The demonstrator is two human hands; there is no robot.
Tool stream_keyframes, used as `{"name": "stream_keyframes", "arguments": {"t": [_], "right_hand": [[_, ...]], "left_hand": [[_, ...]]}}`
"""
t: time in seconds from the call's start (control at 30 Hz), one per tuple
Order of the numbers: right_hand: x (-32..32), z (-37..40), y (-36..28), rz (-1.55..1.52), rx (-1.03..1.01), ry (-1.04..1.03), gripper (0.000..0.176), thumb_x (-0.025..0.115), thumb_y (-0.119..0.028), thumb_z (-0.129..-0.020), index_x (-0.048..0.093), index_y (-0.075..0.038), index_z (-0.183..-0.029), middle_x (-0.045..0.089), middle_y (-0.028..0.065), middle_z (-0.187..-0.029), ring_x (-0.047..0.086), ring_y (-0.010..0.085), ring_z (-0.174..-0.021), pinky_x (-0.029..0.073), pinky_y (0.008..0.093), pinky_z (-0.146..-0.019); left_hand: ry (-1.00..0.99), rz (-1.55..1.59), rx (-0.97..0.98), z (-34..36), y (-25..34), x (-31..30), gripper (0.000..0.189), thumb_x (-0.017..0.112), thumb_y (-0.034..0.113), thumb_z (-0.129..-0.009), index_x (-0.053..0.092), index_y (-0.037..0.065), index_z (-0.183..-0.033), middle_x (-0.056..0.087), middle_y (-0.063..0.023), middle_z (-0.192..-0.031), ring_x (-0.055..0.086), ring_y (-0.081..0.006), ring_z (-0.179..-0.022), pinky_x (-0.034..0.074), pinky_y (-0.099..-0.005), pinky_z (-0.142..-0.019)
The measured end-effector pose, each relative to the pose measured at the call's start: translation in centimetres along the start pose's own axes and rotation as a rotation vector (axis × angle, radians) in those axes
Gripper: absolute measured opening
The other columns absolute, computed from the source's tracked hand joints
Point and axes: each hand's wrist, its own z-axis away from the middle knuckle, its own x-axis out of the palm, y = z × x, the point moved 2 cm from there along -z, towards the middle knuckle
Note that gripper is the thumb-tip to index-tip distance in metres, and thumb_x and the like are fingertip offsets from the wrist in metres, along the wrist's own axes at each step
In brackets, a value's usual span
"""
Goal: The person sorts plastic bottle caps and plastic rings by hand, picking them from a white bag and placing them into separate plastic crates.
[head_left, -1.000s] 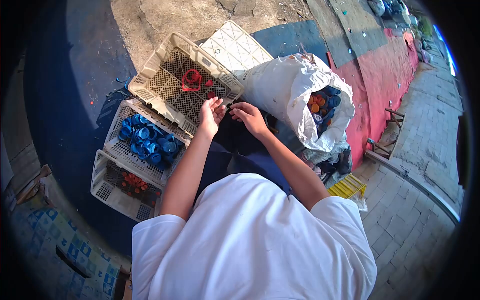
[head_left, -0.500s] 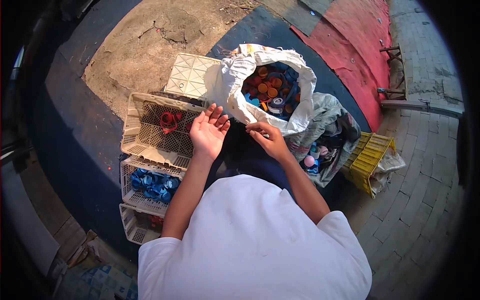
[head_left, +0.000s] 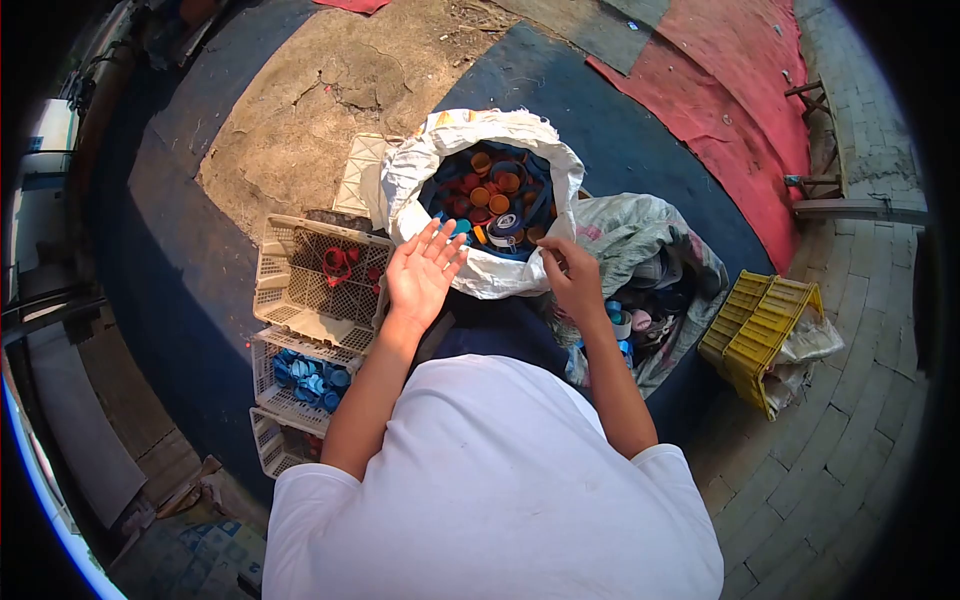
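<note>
A white woven sack [head_left: 405, 180] with a rolled-down rim stands in front of me. Orange, red and dark blue plastic caps [head_left: 480, 185] fill it, along with a purple-and-white lid [head_left: 505, 228]. My left hand [head_left: 422, 280] is open, palm up and fingers spread, by the sack's near left rim; it holds nothing. At the near right rim is my right hand [head_left: 575, 283], its fingers curled in and thumb close to the forefinger. Whatever lies between those fingertips, if anything, is hidden.
On the left sit a crate with red pieces [head_left: 290, 300], a crate of blue caps [head_left: 262, 365] and another crate [head_left: 268, 440]. A grey-green sack [head_left: 625, 225] of mixed items lies at right, with a yellow crate [head_left: 745, 330] beyond. Red matting [head_left: 720, 110] covers ground behind.
The white sack has shifted left and nearer relative to the crates. My right hand has moved right, to the sack's near right rim. My left hand stays open, palm up.
</note>
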Motion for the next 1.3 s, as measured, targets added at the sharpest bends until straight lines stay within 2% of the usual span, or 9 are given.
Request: {"name": "stream_keyframes", "arguments": {"t": [0.13,0.33,0.43,0.57,0.8,0.9,1.0,1.13,1.3], "right_hand": [[1.4,-4.5,-1.3,0.187,-0.108,-0.15,0.02,0.069,-0.008,-0.087,0.071,-0.007,-0.107,0.069,0.0107,-0.095,0.07,0.0288,-0.083,0.056,0.0381,-0.073],[7.9,-11.4,2.5,0.58,-0.336,-0.141,0.018,0.069,-0.015,-0.085,0.073,-0.011,-0.102,0.071,0.0113,-0.097,0.071,0.0312,-0.092,0.058,0.044,-0.078],[9.5,-13.2,3.5,0.823,-0.101,-0.413,0.038,0.071,-0.01,-0.081,0.072,-0.018,-0.118,0.071,0.0104,-0.109,0.07,0.0323,-0.101,0.058,0.044,-0.084],[11.0,-14.2,6.2,0.941,-0.23,-0.49,0.046,0.071,-0.013,-0.081,0.068,-0.023,-0.126,0.072,0.0113,-0.109,0.071,0.0319,-0.102,0.059,0.0443,-0.082],[9.6,-14.6,6.1,0.743,-0.148,-0.379,0.032,0.068,-0.01,-0.081,0.07,-0.014,-0.112,0.073,0.0162,-0.1,0.071,0.0341,-0.094,0.057,0.045,-0.081],[8.7,-13.8,5.4,0.549,-0.162,-0.206,0.031,0.072,-0.007,-0.08,0.07,-0.008,-0.11,0.073,0.0133,-0.095,0.072,0.0281,-0.089,0.057,0.0395,-0.079],[8.0,-12.1,1.6,0.178,0.009,-0.069,0.028,0.075,-0.005,-0.082,0.068,-0.006,-0.11,0.074,0.0098,-0.093,0.072,0.019,-0.084,0.057,0.0322,-0.076],[8.4,-9.3,-3.6,-0.258,0.024,-0.187,0.028,0.078,-0.007,-0.084,0.068,-0.003,-0.111,0.074,0.0051,-0.095,0.07,0.0104,-0.088,0.055,0.0259,-0.078],[8.3,-6.5,-8.7,-0.029,0.0,-0.23,0.025,0.078,-0.01,-0.087,0.068,-0.003,-0.108,0.072,0.0015,-0.086,0.064,0.0051,-0.075,0.05,0.0212,-0.067]], "left_hand": [[0.038,-0.052,0.03,-0.3,-0.1,0.0,0.055,0.047,0.033,-0.103,0.041,0.0,-0.147,0.045,-0.0202,-0.152,0.048,-0.0341,-0.138,0.041,-0.0492,-0.115],[0.112,-0.189,-0.015,-0.5,-0.1,-1.4,0.054,0.043,0.032,-0.105,0.04,0.0,-0.149,0.044,-0.0173,-0.154,0.049,-0.0316,-0.137,0.041,-0.0482,-0.114],[0.044,-0.152,-0.05,-0.7,0.7,-1.6,0.052,0.042,0.031,-0.106,0.043,0.0,-0.146,0.048,-0.0172,-0.151,0.052,-0.0319,-0.134,0.044,-0.048,-0.112],[0.008,-0.138,-0.082,-0.6,1.8,-1.9,0.048,0.042,0.032,-0.106,0.047,0.0,-0.142,0.053,-0.0169,-0.147,0.055,-0.0317,-0.13,0.045,-0.0471,-0.111],[-0.002,-0.039,-0.114,-0.5,3.3,-2.5,0.05,0.042,0.033,-0.106,0.046,0.001,-0.143,0.052,-0.0159,-0.147,0.054,-0.0301,-0.132,0.043,-0.0456,-0.112],[-0.007,-0.091,-0.115,-1.2,3.4,-1.8,0.051,0.042,0.034,-0.106,0.044,0.001,-0.145,0.05,-0.0157,-0.15,0.052,-0.0295,-0.134,0.04,-0.0443,-0.115],[-0.025,-0.119,-0.125,-1.5,3.3,-0.7,0.052,0.043,0.035,-0.106,0.043,0.003,-0.147,0.048,-0.0156,-0.15,0.052,-0.0289,-0.134,0.039,-0.0433,-0.116],[-0.073,-0.072,-0.184,-2.3,2.9,0.2,0.051,0.044,0.035,-0.106,0.042,0.004,-0.147,0.048,-0.0151,-0.151,0.055,-0.0273,-0.131,0.042,-0.042,-0.114],[-0.142,-0.014,-0.223,-2.5,2.6,2.0,0.042,0.049,0.035,-0.105,0.051,0.007,-0.137,0.064,-0.0099,-0.129,0.066,-0.0232,-0.113,0.055,-0.0375,-0.1]]}}
